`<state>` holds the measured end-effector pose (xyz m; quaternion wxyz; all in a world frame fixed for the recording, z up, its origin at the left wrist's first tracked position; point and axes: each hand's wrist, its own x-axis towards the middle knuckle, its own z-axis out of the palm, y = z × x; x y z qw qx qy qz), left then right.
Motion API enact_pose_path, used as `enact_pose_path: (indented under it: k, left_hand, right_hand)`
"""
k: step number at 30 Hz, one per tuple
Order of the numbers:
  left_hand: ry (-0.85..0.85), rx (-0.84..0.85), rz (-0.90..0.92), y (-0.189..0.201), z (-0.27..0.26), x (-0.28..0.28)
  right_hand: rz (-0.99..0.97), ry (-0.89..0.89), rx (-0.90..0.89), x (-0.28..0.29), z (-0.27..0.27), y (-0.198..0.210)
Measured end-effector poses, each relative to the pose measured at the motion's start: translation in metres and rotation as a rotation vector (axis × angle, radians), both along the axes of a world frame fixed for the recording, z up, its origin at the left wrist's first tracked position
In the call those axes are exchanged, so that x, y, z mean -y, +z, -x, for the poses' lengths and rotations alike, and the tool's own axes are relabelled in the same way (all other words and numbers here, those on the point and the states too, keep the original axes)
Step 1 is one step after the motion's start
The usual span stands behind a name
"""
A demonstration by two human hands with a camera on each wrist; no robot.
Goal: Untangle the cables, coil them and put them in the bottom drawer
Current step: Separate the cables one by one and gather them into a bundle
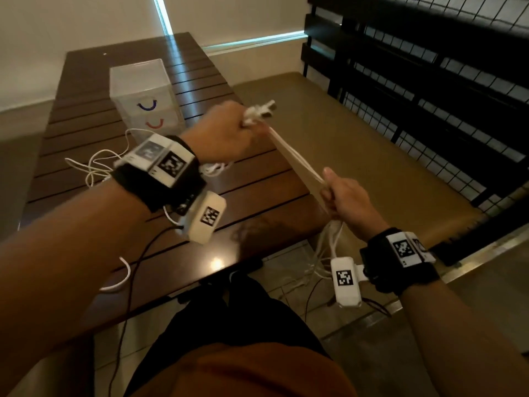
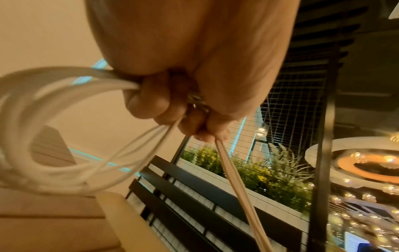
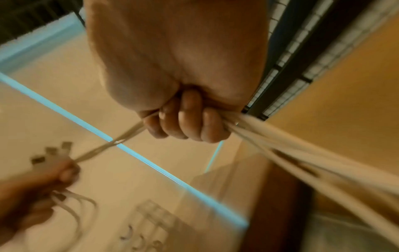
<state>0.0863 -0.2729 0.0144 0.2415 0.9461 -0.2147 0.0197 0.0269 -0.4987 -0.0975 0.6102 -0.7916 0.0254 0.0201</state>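
- Head view: the left hand is clenched round a bunch of white cables near their plug ends, which stick out past its fingers.
- The right hand is closed round the same bunch lower down, so several strands run taut between the two fists above the near right corner of the worktop.
- Below the right hand the rest of the bunch hangs slack toward the floor; more white cable lies loose on the worktop to the left, near the clear drawer unit.
- In the left wrist view the left hand also holds loops that curve out beside it.
- Step in hand, as I judge it: straightening and gathering the strands, with coiling under way; the drawers appear closed.
- The next move calls for feeding the hanging length up through the right hand into even loops, without letting the plugs slip.
- The loose cable on the worktop remains to be dealt with.
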Motion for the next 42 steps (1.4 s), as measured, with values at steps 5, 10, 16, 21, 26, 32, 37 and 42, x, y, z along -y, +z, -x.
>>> enact_pose_path:
  k: [5,10,16,21,26,32,37,42]
  left_hand:
    - [0.247,0.082,0.087,0.005,-0.013,-0.031]
    - [0.456,0.129,0.272,0.002,-0.017,-0.041]
    - [0.504,0.156,0.459,0.01,-0.013,-0.04]
    - [0.192,-0.018,0.362,0.002,0.013,-0.018]
    - [-0.084,-0.143,0.232,-0.023,0.038,0.006]
    - [-0.007,-0.241,0.504,-0.045,0.052,0.015]
    - [0.016,-0.297,0.686,-0.029,0.067,-0.011]
    - [0.227,-0.253,0.77,-0.033,0.078,-0.06]
  right_hand:
    - [0.056,-0.021,-0.051,0.013,0.003,-0.054]
    - [0.096,-0.13,-0.104,0.024,0.011,-0.087]
    - [0.42,-0.117,-0.421,0.056,0.039,-0.149]
    - [0.413,-0.167,-0.422,0.057,0.04,-0.136]
    - [0.305,-0.212,-0.056,0.043,0.012,-0.062]
    - [0.055,0.196,0.28,-0.037,0.026,0.05]
    - [0.159,0.362,0.369,-0.098,0.002,0.08]
    - [0.332,0.534,0.685,-0.166,-0.01,0.096]
